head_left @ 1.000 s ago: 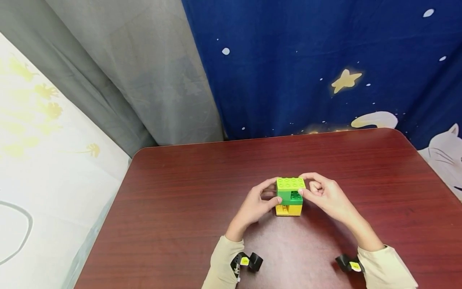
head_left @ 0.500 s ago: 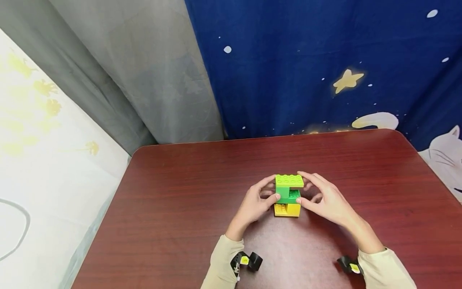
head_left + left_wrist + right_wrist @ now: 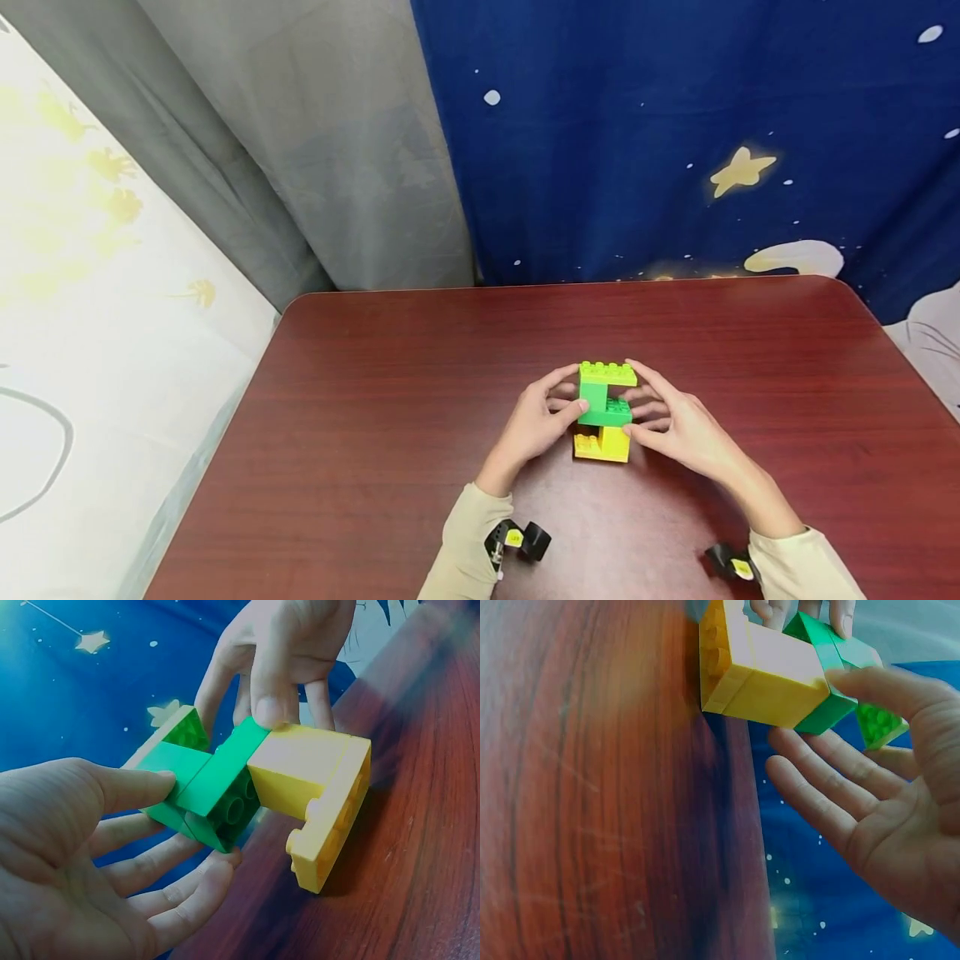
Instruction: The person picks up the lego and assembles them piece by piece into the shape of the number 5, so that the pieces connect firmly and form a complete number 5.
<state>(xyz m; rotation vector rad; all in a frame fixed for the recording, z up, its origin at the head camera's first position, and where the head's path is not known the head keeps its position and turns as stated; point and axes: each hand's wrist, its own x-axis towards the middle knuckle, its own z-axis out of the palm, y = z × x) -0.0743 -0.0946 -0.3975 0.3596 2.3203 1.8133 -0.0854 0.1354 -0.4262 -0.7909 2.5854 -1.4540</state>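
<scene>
A tower of toy building bricks stands upright between the hands in the head view. Its top is a lime brick (image 3: 622, 378), over a green brick (image 3: 592, 397) and a wider green brick (image 3: 603, 417). Below come a yellow brick (image 3: 296, 761) and a flat yellow base brick (image 3: 330, 840). My left hand (image 3: 534, 421) grips the green part from the left, thumb in front and fingers behind. From the right, my right hand (image 3: 690, 429) holds the tower with its thumb where green meets yellow; its fingers spread along the far side.
The tower is close over a reddish-brown wooden table (image 3: 390, 417). Behind the table hang a blue star-patterned curtain (image 3: 585, 150) and a grey curtain (image 3: 360, 167). Black wrist cameras (image 3: 534, 542) sit by both sleeves.
My right thumb has slid from the lime brick down to the green-yellow joint, and my right fingers have uncurled. The tower shows more of its front. The head view has shifted slightly.
</scene>
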